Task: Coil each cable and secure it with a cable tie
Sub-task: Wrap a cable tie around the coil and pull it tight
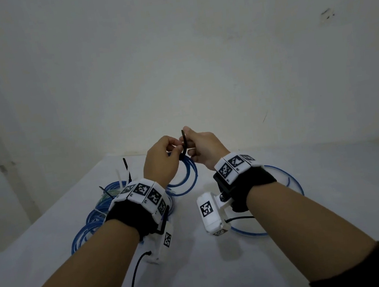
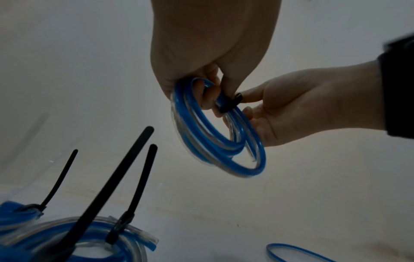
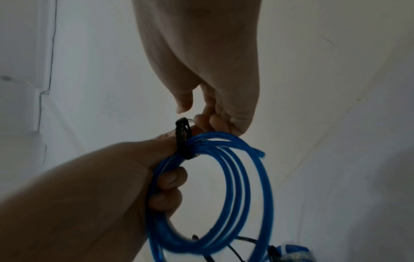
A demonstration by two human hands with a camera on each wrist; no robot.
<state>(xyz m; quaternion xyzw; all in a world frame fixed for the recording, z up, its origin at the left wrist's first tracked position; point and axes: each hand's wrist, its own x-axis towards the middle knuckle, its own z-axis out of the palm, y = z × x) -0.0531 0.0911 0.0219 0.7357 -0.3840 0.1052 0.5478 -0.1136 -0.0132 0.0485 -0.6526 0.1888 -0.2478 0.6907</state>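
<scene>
I hold a small coil of blue cable (image 1: 189,176) up above the white table (image 1: 335,196). My left hand (image 1: 161,156) grips the coil, fingers curled through its loops (image 3: 167,187). A black cable tie (image 1: 185,144) is wrapped round the top of the bundle (image 3: 182,141). My right hand (image 1: 202,146) pinches the tie's tail, which stands up between its fingertips. In the left wrist view the coil (image 2: 215,138) hangs from my left hand (image 2: 212,53), and the tie's head (image 2: 232,102) sits against my right hand (image 2: 302,106).
Several blue coils (image 1: 95,220) with black tie tails (image 1: 126,168) sticking up lie piled on the table's left. A loose blue cable loop (image 1: 296,184) lies on the right, partly under my right forearm. A pale wall (image 1: 196,58) stands close behind the table.
</scene>
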